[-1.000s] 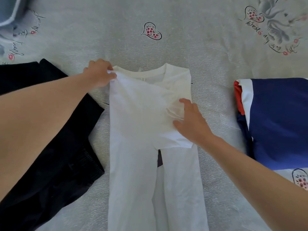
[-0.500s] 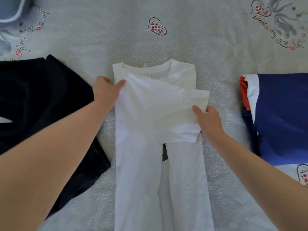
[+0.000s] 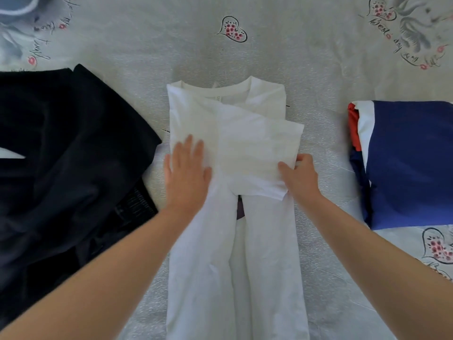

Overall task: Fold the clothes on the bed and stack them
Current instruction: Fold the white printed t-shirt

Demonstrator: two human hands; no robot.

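A white T-shirt (image 3: 232, 253) lies lengthwise in the middle of the bed, collar at the far end, both long sides folded inward. One sleeve is laid across its chest toward the right. My left hand (image 3: 187, 171) presses flat on the shirt's left side with straight fingers. My right hand (image 3: 300, 177) pinches the sleeve's end at the shirt's right edge, thumb on top. A folded blue, white and red garment (image 3: 407, 163) rests at the right. A crumpled black garment (image 3: 61, 168) lies at the left.
The grey bedsheet (image 3: 269, 45) with heart and swan prints covers the whole view. A blue-grey item (image 3: 14, 4) peeks in at the top left corner. Bare sheet stretches beyond the shirt's collar.
My left hand slid down from the shirt's left shoulder edge and now lies flat lower on the shirt. My right hand keeps hold of the sleeve end at the right edge.
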